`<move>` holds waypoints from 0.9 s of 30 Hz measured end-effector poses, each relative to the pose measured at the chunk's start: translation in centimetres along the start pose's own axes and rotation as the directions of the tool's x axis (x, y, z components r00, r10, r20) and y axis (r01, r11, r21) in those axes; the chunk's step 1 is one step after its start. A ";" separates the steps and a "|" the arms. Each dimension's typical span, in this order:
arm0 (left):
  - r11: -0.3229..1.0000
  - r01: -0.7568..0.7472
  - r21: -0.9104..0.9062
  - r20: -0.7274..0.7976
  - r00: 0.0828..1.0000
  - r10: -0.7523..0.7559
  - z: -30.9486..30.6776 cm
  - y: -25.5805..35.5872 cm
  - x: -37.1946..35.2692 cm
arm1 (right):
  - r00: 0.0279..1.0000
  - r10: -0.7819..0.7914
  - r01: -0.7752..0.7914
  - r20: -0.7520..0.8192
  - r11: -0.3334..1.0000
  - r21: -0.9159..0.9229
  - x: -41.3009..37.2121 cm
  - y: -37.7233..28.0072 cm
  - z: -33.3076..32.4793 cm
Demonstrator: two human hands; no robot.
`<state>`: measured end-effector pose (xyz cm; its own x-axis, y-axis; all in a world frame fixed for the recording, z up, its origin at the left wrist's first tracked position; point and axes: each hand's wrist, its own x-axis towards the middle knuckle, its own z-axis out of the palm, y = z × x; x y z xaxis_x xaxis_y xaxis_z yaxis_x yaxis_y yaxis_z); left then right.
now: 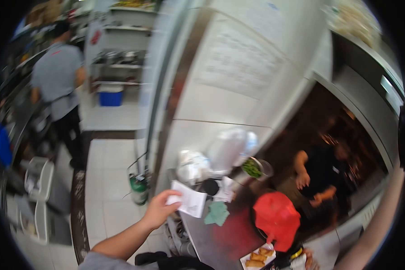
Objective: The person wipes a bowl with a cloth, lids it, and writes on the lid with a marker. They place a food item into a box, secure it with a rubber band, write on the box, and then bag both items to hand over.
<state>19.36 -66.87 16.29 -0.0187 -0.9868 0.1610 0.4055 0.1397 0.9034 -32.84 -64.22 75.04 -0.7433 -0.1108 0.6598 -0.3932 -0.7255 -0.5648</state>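
Note:
My left hand (pixel 161 210) pinches a white paper slip (pixel 191 201) between thumb and fingers, above the near edge of a metal counter (pixel 207 240). Just beyond the slip are a round black object (pixel 209 186) and more white paper (pixel 225 189). A green cloth (pixel 217 213) lies on the counter to the right of the slip. My right forearm (pixel 373 220) reaches up along the right edge; its hand is beyond the visible picture.
A red plastic bag (pixel 276 220) stands by a tray of fried rolls (pixel 258 258). White bags (pixel 227 150) and a container of greens (pixel 252 168) line the wall. A person in black (pixel 321 168) is behind the opening; another in grey (pixel 57 67) stands left. A green canister (pixel 138 188) is on the floor.

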 end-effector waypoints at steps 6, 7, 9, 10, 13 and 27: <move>0.976 -0.017 0.217 -0.072 0.997 0.034 -1.7 1.9 -2.9 | 0.996 -0.058 0.052 0.060 0.994 0.097 8.5 0.9 -12.9; 0.972 -0.081 0.221 -0.109 0.988 0.107 -2.0 1.7 -3.0 | 0.999 -0.040 0.039 0.027 0.999 0.024 9.1 0.5 -14.5; 0.941 -0.144 0.305 -0.150 0.969 0.197 -1.6 1.0 -3.8 | 0.988 -0.127 0.099 -0.092 0.960 -0.261 17.3 2.6 -22.2; 0.906 -0.165 0.391 -0.153 0.958 0.241 -1.2 1.1 -3.8 | 0.992 -0.099 0.112 0.076 0.976 -0.185 19.9 3.0 -24.9; 0.871 -0.231 0.433 -0.143 0.937 0.320 -0.6 -0.9 -3.2 | 0.952 -0.120 0.165 0.280 0.976 -0.143 16.5 0.5 -27.6; 0.867 -0.421 0.267 0.101 0.907 0.409 9.3 -0.3 -4.8 | 0.997 0.050 -0.056 -0.054 0.991 -0.124 6.7 -11.7 -27.3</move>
<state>10.82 -61.39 18.97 0.0568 -0.8295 0.5557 0.1149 0.5583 0.8216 -47.99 -37.94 72.60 -0.7903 -0.1100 0.6028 -0.4147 -0.6282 -0.6583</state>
